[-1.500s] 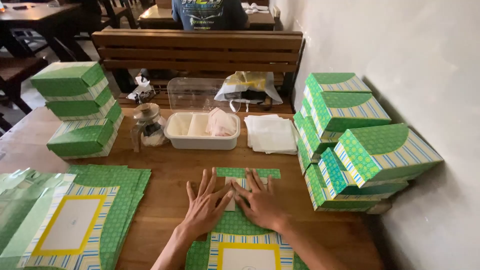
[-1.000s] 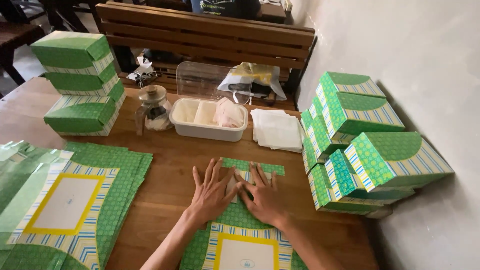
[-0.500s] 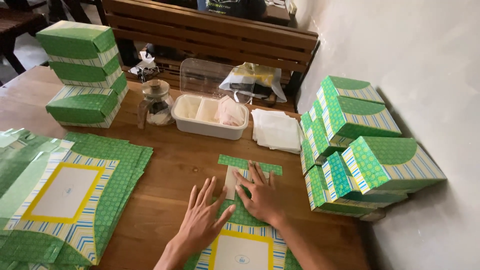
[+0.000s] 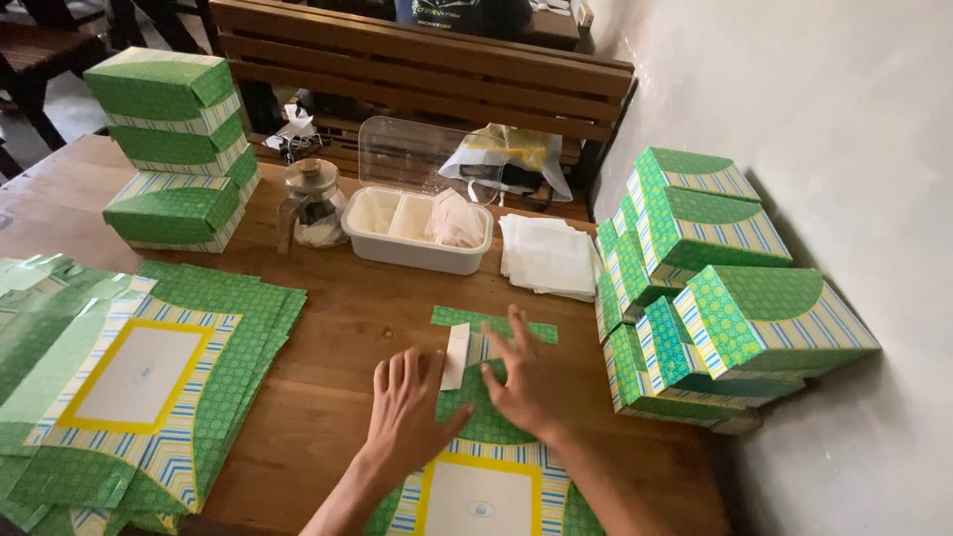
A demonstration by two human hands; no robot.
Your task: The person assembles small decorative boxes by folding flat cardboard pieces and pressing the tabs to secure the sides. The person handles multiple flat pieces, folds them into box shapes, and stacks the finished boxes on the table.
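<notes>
Nearest the camera, a flat box blank (image 4: 483, 437), green with striped edges and a yellow-framed white panel, lies on the counter (image 4: 338, 328). The left hand (image 4: 405, 407) rests flat on its left part, fingers spread, grip released. The right hand (image 4: 516, 382) presses its upper part, fingers splayed, also grasping nothing. A white flap (image 4: 456, 355) stands half raised between the hands. The step in hand looks like creasing the blank's flaps; the next move probably calls for pinching that flap and bending it along its fold line. To the left lies a stack of blanks (image 4: 149, 387). Further off sit a white tray (image 4: 417, 230), napkins (image 4: 548, 256), a glass jar (image 4: 313, 203) and folded boxes on the right (image 4: 705, 288) and left (image 4: 174, 149)
</notes>
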